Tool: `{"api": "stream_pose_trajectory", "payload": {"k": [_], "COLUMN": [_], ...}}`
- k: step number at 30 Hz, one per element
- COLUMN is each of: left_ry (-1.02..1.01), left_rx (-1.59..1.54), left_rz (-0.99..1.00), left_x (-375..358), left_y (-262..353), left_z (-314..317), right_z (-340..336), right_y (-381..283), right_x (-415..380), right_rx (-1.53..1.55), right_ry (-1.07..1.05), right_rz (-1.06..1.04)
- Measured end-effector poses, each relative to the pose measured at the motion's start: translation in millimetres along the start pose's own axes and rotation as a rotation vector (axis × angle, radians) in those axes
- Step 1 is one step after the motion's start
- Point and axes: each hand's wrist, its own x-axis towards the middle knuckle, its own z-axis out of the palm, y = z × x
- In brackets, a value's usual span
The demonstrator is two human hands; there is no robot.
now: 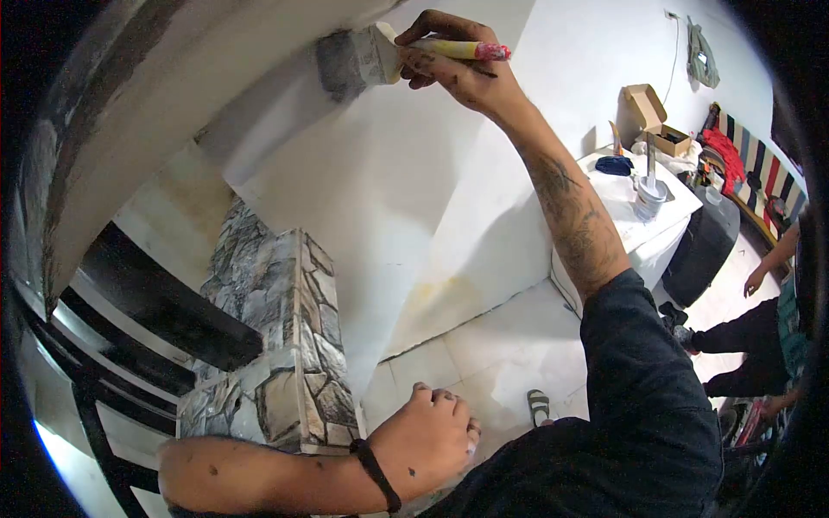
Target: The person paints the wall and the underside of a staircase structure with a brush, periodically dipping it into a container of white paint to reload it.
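At the top of the head view, my right hand (453, 73) grips a wide paintbrush (458, 49) by its yellow, pink-ended handle. The brush's grey head is against or very close to the pale underside of the wall (268, 104); contact is hard to judge. Dark paint marks my right fingers. Low in the view, my left hand (423, 440) is closed with curled fingers, near my dark-clothed leg. Its palm is hidden, so anything inside cannot be made out. A dark band (376, 475) circles the left wrist.
A stone-clad pillar (294, 337) and black stair-like slats (164, 302) stand at left. At right, a white table (682, 207) carries a paint can (649, 198) and an open cardboard box (648, 108). Another person (760, 337) is at the far right. A striped sandal (539, 406) is below.
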Motion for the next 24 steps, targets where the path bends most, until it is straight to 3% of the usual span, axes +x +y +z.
{"api": "stream_pose_trajectory", "payload": {"k": [4, 16, 24], "left_ry": [-0.052, -0.075, -0.073], "left_rx": [0.063, 0.114, 0.123], "left_rz": [-0.015, -0.005, 0.003], "left_x": [1, 3, 5], "left_y": [-1, -2, -2], "left_z": [0, -5, -5], "right_z": [-28, -87, -123], "right_y": [-4, -7, -14], "right_x": [7, 5, 14], "right_rx": [0.019, -0.129, -0.276], "right_ry": [-0.055, -0.069, -0.055], "right_rz": [0.136, 0.061, 0.137]}}
